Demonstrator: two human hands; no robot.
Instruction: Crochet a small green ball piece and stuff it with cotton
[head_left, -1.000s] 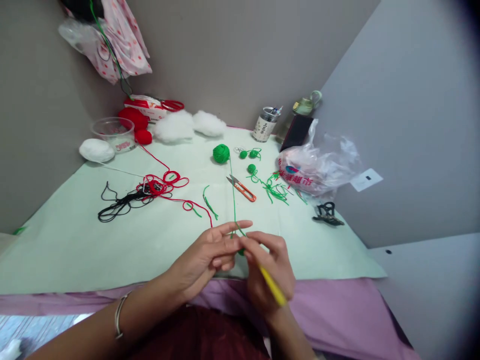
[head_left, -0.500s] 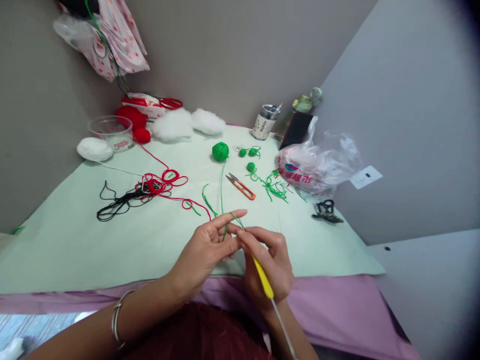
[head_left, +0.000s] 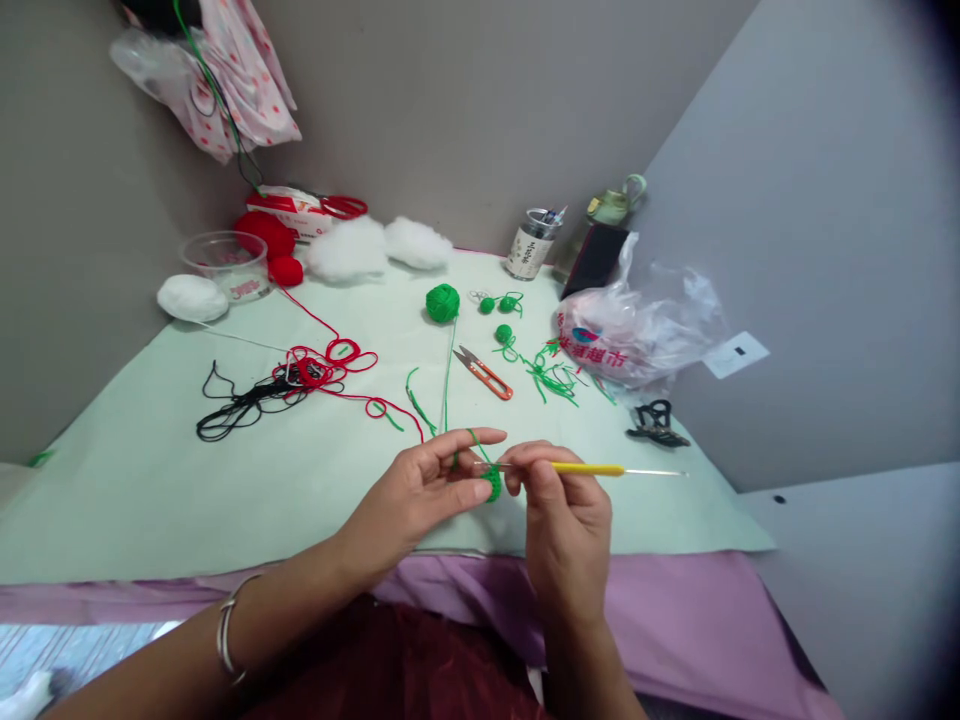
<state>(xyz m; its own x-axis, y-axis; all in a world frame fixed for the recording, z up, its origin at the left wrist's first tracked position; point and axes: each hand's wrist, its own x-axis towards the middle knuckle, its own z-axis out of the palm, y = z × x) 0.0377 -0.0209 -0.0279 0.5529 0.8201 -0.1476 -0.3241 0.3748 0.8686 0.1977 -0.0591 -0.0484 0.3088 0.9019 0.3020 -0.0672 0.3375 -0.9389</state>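
Observation:
My left hand [head_left: 424,492] pinches a small green crochet piece [head_left: 491,484] between thumb and fingers, its index finger stretched out with green yarn over it. In my right hand [head_left: 566,510] is a crochet hook [head_left: 589,468] with a yellow handle, held almost level. Its thin tip reaches the top of the green piece; whether it passes through a stitch is too small to tell. From the left hand the yarn runs up the table to a green yarn ball [head_left: 442,303].
Orange thread snips [head_left: 484,374] lie beyond the hands, beside green yarn scraps [head_left: 551,380]. Tangled red yarn [head_left: 315,368] and black cord [head_left: 251,405] lie to the left. A plastic bag [head_left: 637,325] and a black hair claw [head_left: 657,424] are on the right, with white stuffing [head_left: 346,250] at the back.
My right hand has moved right and turned the hook from pointing down toward me to nearly level. The green crochet piece now shows at my left fingertips.

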